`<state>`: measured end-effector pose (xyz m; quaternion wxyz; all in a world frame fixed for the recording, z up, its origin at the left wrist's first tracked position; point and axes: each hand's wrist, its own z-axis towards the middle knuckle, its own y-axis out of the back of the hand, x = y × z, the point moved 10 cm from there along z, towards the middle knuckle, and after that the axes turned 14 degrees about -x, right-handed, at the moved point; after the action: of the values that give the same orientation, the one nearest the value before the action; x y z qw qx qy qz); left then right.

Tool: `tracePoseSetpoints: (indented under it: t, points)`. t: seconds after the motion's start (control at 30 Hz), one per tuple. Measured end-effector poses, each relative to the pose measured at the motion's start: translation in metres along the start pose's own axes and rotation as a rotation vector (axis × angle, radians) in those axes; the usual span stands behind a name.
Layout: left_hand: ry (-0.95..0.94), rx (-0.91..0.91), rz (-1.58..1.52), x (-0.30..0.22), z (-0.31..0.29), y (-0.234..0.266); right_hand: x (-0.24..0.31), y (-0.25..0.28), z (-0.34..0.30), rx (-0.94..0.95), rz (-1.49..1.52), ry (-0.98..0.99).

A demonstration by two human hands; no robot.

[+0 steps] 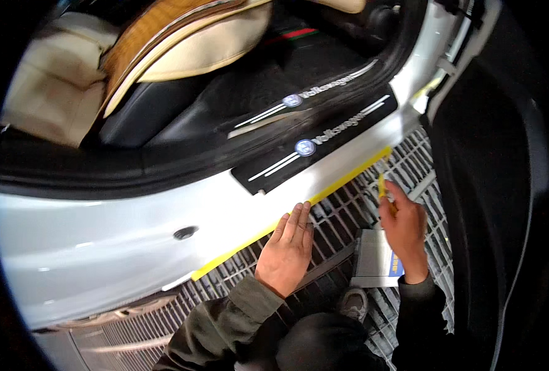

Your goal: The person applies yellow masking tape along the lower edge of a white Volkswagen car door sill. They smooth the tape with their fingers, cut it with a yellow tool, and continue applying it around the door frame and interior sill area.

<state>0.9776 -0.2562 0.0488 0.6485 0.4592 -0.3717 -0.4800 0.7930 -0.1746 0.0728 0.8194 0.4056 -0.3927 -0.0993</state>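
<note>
A strip of yellow tape point(342, 182) runs along the lower edge of the white car door sill point(348, 154). My left hand point(288, 250) lies over that edge with its fingers stretched out and their tips on the tape. To its right, my right hand point(404, 219) is closed on more yellow tape point(382, 184), probably a roll, mostly hidden by the fingers. It is held just below the strip's far right end. A black sill plate point(348, 133) with silver lines and a round emblem sits on the sill above the tape.
Metal floor grating point(342, 213) lies below the sill. A white box point(373, 253) with a blue and yellow label rests on it near my right forearm. The open dark door point(484, 185) stands at right. A beige and wood-coloured seat point(206, 49) is inside the car.
</note>
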Motion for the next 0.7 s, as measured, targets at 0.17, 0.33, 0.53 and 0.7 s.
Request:
tracePoseSetpoints:
  t: [0.17, 0.33, 0.53, 0.7]
  points:
    - [0.115, 0.088, -0.010, 0.025, -0.052, 0.021, 0.007, -0.001, -0.001, -0.043, 0.017, 0.046]
    - [0.222, 0.165, -0.029, 0.037, -0.084, 0.039, 0.001, 0.001, 0.003, -0.013, 0.008, -0.032]
    - [0.263, 0.157, 0.106, 0.044, -0.103, 0.039, 0.003, -0.007, -0.002, 0.014, -0.014, -0.015]
    - [0.379, 0.108, -0.048, 0.045, -0.095, 0.039, -0.007, -0.014, -0.009, 0.034, 0.017, -0.108]
